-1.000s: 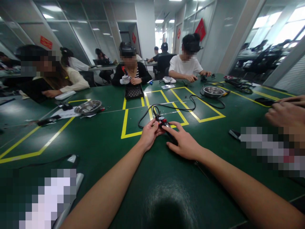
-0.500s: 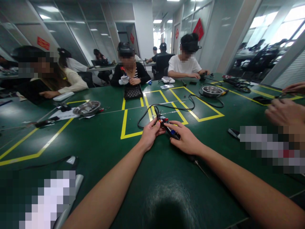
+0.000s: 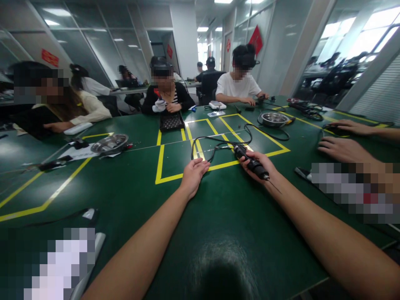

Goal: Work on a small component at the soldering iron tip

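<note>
Right hand (image 3: 265, 163) gripping black screwdriver (image 3: 255, 166), left hand (image 3: 193, 175) spread, gap between, yellow tape border (image 3: 223, 166) beyond

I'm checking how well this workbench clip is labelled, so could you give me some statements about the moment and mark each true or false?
1. The right hand holds a black handheld tool. True.
2. The left hand is clenched around a metal bowl. False: its fingers are extended, and no object shows in it.
3. The tool's thin tip points toward the far side of the table. False: it points back toward the wearer's side.
4. Yellow lines mark out areas on the green table. True.
5. The black tray is in front of the person in the white T-shirt. False: it is in front of the person in the black cardigan.
</note>
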Demonstrator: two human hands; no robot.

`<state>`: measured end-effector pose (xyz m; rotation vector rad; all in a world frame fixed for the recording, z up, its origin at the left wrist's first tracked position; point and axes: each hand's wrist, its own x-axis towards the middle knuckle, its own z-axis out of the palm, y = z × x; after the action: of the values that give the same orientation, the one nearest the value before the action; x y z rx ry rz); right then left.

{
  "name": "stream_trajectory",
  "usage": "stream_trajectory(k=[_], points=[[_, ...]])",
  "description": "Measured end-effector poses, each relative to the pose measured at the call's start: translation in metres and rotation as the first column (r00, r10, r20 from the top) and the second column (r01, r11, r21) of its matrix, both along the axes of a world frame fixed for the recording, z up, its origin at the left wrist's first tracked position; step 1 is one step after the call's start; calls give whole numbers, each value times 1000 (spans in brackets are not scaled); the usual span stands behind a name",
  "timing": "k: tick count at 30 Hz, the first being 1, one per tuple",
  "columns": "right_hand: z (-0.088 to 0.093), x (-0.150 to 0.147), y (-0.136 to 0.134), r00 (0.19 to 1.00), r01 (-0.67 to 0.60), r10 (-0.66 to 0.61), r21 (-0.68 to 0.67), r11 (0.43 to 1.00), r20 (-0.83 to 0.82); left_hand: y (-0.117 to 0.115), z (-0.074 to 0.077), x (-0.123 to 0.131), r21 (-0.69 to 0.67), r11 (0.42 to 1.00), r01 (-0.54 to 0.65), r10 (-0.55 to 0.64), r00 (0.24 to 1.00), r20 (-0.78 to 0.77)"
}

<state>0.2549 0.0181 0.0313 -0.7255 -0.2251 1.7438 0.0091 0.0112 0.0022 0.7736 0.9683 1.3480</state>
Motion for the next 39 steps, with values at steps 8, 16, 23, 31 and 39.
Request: stream_trajectory(k=[8,16,23,31,39], points=[[-11,-1,6,996,47,-46,-1,999,70,1,-6,-2,43,998,38,-36,999,-41],[-4,-8,3,978,48,-60,67,997,198,-1,-5,-4,89,992,87,-79,993,-87],[-6,-5,2,999,16,-17,29,999,35,-1,-5,-4,79,991,104,-97,991,-90],[0,-13,-2,930,12,-53,114,993,364,0,-6,-4,82,989,122,-116,990,-76],[8,-35,-39,315,-598,-222,375,708,923,-2,-8,-4,123,981,149,-142,988,-66]])
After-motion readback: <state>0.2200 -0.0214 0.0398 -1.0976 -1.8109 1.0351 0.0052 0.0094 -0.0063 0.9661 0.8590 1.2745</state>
